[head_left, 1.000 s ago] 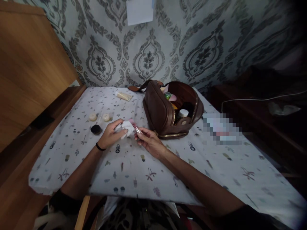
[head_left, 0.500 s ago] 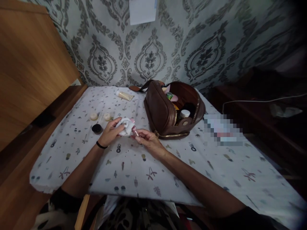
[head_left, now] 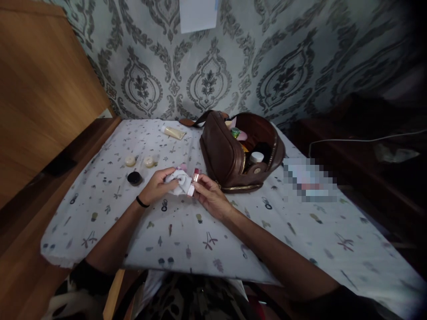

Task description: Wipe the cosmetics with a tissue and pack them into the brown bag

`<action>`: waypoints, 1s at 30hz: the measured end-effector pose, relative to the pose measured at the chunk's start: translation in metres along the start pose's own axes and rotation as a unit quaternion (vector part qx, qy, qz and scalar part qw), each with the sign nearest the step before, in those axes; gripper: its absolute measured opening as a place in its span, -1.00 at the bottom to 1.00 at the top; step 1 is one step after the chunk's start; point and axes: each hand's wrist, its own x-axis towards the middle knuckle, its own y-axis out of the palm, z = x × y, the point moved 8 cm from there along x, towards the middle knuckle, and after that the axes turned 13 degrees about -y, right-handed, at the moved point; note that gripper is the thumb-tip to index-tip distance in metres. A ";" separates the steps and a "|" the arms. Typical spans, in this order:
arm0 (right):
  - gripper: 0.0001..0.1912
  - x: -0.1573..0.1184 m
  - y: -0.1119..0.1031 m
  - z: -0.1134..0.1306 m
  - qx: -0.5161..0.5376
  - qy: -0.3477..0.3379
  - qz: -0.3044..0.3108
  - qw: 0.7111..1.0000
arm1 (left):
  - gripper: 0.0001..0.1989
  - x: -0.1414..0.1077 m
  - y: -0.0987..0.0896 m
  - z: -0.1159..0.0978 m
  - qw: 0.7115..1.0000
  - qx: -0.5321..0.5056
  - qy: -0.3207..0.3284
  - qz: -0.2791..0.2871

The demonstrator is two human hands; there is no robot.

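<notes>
Table (head_left: 233, 249): one bag (head_left: 230, 155), three jars (head_left: 134, 178), one tube (head_left: 173, 132), one lipstick (head_left: 194, 180).

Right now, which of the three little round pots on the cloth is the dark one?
The black pot, the one nearest the left hand. The two cream pots sit side by side behind it.

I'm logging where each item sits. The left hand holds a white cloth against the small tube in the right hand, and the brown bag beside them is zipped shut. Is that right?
Not quite. In the head view the brown bag stands open, with jars and bottles showing inside. The rest holds: the left hand presses a white cloth against the small tube held in the right hand.
</notes>
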 end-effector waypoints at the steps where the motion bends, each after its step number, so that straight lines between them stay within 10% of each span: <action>1: -0.65 0.000 -0.001 0.000 0.003 0.001 -0.004 1.000 | -0.76 0.000 0.001 -0.001 1.000 0.003 0.004 0.008; 19: -0.59 0.004 -0.005 0.007 -0.013 -0.051 -0.034 0.998 | -0.69 -0.003 0.025 0.021 0.976 0.015 -0.063 0.207; 30: -0.68 -0.001 -0.001 0.010 -0.142 -0.094 0.033 0.985 | -0.68 -0.002 0.011 0.009 0.965 0.250 0.052 0.066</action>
